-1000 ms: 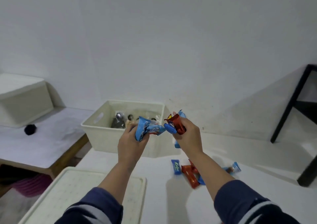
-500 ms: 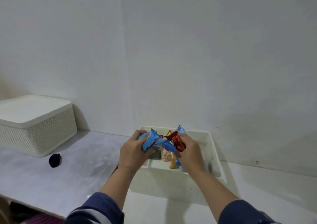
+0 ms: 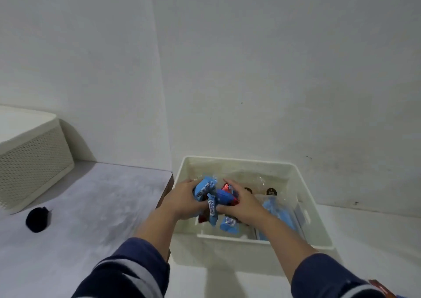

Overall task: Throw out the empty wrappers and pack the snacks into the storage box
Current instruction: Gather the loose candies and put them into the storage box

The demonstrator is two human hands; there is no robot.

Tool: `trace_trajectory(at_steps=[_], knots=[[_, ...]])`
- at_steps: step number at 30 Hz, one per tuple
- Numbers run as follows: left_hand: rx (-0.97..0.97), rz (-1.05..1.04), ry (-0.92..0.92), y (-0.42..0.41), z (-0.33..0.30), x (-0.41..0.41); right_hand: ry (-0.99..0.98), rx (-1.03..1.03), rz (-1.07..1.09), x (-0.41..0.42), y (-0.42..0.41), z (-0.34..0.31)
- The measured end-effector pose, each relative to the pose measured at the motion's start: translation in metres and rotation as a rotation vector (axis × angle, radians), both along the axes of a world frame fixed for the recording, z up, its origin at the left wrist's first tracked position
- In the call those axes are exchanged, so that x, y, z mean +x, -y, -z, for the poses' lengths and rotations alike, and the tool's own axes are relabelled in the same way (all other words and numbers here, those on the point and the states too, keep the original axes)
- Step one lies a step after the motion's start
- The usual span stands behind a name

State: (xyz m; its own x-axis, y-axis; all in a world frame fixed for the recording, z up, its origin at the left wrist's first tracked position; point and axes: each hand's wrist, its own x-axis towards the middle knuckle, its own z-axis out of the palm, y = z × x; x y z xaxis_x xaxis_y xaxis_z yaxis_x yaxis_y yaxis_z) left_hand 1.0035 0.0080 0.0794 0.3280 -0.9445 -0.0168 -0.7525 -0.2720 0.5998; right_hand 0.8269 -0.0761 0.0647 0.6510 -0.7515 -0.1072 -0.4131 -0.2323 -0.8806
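Note:
A cream storage box [image 3: 313,215] stands open against the wall. My left hand [image 3: 180,200] and my right hand [image 3: 241,203] are both down inside it, pressed together around a bunch of snacks [image 3: 210,196] in blue and red wrappers. One blue packet [image 3: 229,223] hangs or drops just below my right hand. On the box floor lie a long blue packet [image 3: 276,213] and clear bags with black labels [image 3: 271,191].
A lidded cream perforated basket [image 3: 29,161] sits on the lower grey-covered bench at the left, with a small black object [image 3: 37,219] in front of it. A red wrapper edge [image 3: 380,289] shows at the bottom right. White walls meet in a corner behind the box.
Both hands have carried the snacks from above the table forward and down into the storage box. The view has shifted so the box sits directly below.

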Motion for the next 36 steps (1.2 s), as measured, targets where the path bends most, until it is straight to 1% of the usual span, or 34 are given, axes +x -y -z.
trace_trajectory(at_steps=[2, 4, 7, 10, 14, 18, 22, 25, 28, 31, 36], knots=[[0.109, 0.077, -0.004, 0.003, 0.004, 0.004, -0.090, 0.059, -0.056, -0.003, 0.003, -0.001], [0.166, 0.097, 0.008, 0.005, 0.003, 0.004, -0.160, 0.085, -0.091, -0.008, 0.005, -0.008], [0.151, 0.086, -0.006, 0.003, -0.007, -0.002, -0.187, 0.078, -0.067, -0.018, 0.004, -0.022], [0.112, 0.085, 0.008, 0.000, -0.025, -0.016, -0.229, 0.008, -0.037, -0.031, -0.002, -0.038], [0.091, 0.150, 0.067, -0.002, -0.047, -0.053, -0.262, -0.085, -0.005, -0.067, -0.014, -0.058], [0.080, 0.261, 0.105, 0.001, -0.061, -0.115, -0.311, -0.208, 0.043, -0.125, -0.030, -0.075], [0.098, 0.403, 0.140, 0.011, -0.065, -0.188, -0.398, -0.284, 0.155, -0.198, -0.042, -0.083], [0.095, 0.473, 0.147, 0.013, -0.063, -0.251, -0.446, -0.299, 0.234, -0.261, -0.053, -0.084], [0.079, 0.537, 0.138, 0.010, -0.058, -0.315, -0.472, -0.248, 0.316, -0.326, -0.067, -0.077], [0.103, 0.566, 0.105, 0.006, -0.041, -0.370, -0.496, -0.182, 0.378, -0.388, -0.081, -0.064], [0.204, 0.558, 0.086, -0.008, 0.007, -0.437, -0.561, -0.099, 0.359, -0.467, -0.103, -0.024]])
